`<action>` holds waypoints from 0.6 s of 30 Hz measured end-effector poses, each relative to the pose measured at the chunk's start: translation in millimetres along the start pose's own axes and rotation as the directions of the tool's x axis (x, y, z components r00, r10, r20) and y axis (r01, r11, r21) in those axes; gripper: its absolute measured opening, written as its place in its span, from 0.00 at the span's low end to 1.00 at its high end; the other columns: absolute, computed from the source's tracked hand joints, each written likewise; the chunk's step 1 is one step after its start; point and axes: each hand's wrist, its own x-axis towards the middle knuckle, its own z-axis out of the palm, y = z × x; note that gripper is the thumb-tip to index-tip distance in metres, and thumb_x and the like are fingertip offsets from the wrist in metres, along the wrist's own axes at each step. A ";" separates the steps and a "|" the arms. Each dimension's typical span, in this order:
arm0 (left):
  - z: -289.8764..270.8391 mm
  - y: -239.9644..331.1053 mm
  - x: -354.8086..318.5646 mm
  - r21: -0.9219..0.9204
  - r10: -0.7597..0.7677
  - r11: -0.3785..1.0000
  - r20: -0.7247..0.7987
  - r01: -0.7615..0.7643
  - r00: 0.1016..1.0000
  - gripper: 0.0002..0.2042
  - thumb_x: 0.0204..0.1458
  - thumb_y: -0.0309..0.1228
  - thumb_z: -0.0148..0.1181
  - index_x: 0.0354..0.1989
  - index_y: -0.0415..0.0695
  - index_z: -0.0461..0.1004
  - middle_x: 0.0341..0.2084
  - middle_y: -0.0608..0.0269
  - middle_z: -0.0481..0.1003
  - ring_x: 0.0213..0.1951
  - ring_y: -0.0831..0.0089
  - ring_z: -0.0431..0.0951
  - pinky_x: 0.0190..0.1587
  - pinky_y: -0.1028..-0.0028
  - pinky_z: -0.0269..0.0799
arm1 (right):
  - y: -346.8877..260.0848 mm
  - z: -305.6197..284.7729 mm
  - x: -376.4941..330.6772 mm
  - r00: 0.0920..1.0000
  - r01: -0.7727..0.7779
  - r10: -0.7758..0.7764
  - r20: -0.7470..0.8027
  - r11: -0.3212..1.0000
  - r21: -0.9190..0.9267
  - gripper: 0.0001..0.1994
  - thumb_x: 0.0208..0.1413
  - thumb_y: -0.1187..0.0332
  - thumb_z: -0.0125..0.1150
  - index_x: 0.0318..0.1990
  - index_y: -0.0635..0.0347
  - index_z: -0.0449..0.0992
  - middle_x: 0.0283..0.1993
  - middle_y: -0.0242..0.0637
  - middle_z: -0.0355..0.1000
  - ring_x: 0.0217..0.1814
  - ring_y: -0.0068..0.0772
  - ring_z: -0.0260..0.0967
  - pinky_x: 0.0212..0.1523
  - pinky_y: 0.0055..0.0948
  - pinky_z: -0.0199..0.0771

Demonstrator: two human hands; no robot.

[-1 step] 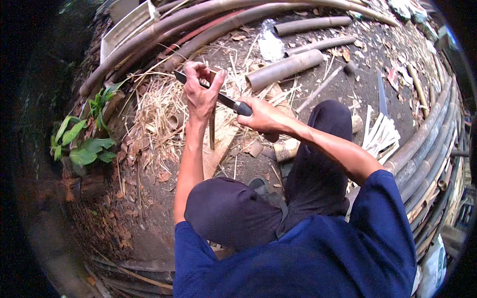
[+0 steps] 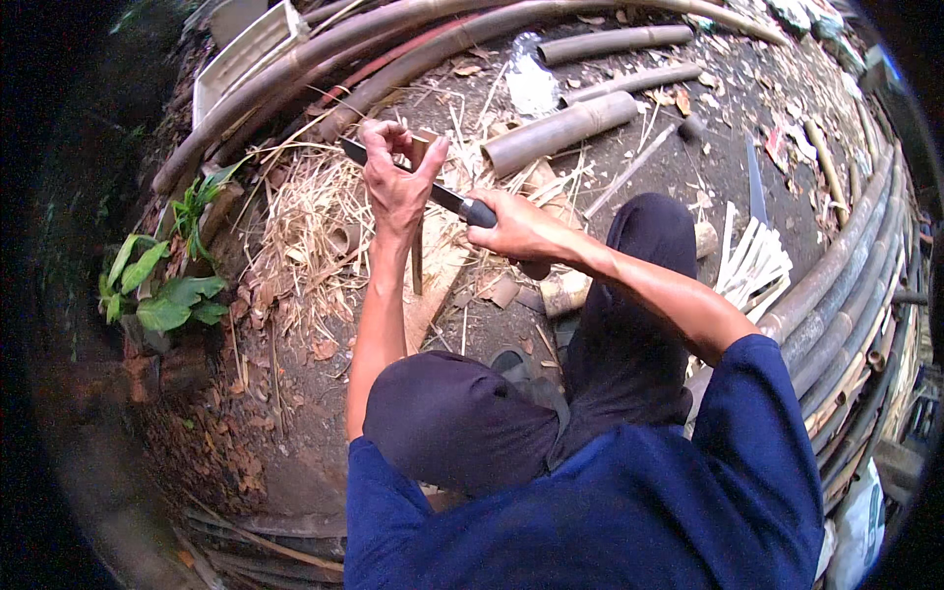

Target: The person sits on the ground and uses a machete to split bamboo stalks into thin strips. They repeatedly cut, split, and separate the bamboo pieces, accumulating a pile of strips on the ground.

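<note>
My right hand [image 2: 511, 226] is closed round the black handle of a large knife [image 2: 444, 197]. Its dark blade slants up to the left, passing by my left hand [image 2: 393, 187]. The fingers and thumb of that left hand pinch a narrow split bamboo strip [image 2: 418, 265], which stands roughly upright across the blade. Part of the strip and of the blade is hidden by the left hand, so whether the edge is cutting into the strip I cannot tell. Below them on the ground lies a flat pale board [image 2: 438, 280], with a heap of bamboo shavings [image 2: 305, 226] to its left.
Cut bamboo tubes [image 2: 560, 133] lie ahead. Long bamboo poles [image 2: 433, 25] curve along the far side, and more poles [image 2: 846, 324] are stacked at the right. A bundle of pale split strips [image 2: 755, 258] and a saw blade [image 2: 755, 182] sit right of my knee. Green plants [image 2: 167, 285] grow at left.
</note>
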 end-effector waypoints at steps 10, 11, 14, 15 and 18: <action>17.9 -45.7 19.2 -0.042 -0.068 0.997 -0.292 0.059 0.954 0.24 0.44 0.45 0.73 0.16 0.44 0.63 0.13 0.74 0.61 0.19 0.81 0.56 0.22 0.76 0.53 | -11.8 -7.4 30.4 0.990 0.141 -0.140 0.019 0.990 -0.031 0.15 0.47 0.64 0.58 0.38 0.64 0.67 0.23 0.45 0.68 0.27 0.40 0.70 0.31 0.40 0.68; 19.8 -48.4 19.4 -0.024 -0.079 0.997 -0.310 0.075 0.948 0.24 0.44 0.45 0.73 0.16 0.44 0.63 0.13 0.75 0.60 0.18 0.82 0.56 0.21 0.76 0.53 | -9.3 -6.7 34.6 0.986 0.165 -0.166 -0.002 0.986 -0.037 0.14 0.47 0.65 0.58 0.37 0.64 0.67 0.24 0.47 0.68 0.27 0.42 0.70 0.31 0.41 0.68; 25.8 -50.9 25.1 -0.066 -0.112 0.993 -0.343 0.095 0.933 0.23 0.46 0.44 0.72 0.15 0.44 0.63 0.11 0.77 0.60 0.17 0.83 0.55 0.20 0.77 0.51 | -2.1 -6.0 44.7 0.990 0.130 -0.134 -0.032 0.987 -0.097 0.12 0.47 0.68 0.58 0.37 0.65 0.68 0.26 0.54 0.71 0.33 0.54 0.74 0.34 0.46 0.71; 24.7 -50.2 25.4 -0.083 -0.127 0.991 -0.347 0.105 0.929 0.23 0.46 0.43 0.72 0.15 0.44 0.64 0.11 0.77 0.60 0.17 0.84 0.55 0.20 0.78 0.51 | -4.3 -6.7 46.7 0.994 0.104 -0.106 -0.019 0.989 -0.102 0.12 0.47 0.68 0.58 0.37 0.65 0.68 0.27 0.54 0.71 0.34 0.55 0.75 0.34 0.46 0.71; 31.8 -54.8 25.9 -0.118 -0.154 0.986 -0.336 0.120 0.929 0.21 0.47 0.42 0.71 0.17 0.43 0.66 0.13 0.74 0.67 0.18 0.84 0.59 0.21 0.79 0.54 | 3.5 -8.6 50.7 0.993 0.103 -0.111 -0.046 0.983 -0.150 0.12 0.48 0.69 0.58 0.38 0.65 0.68 0.27 0.55 0.72 0.35 0.57 0.74 0.35 0.47 0.72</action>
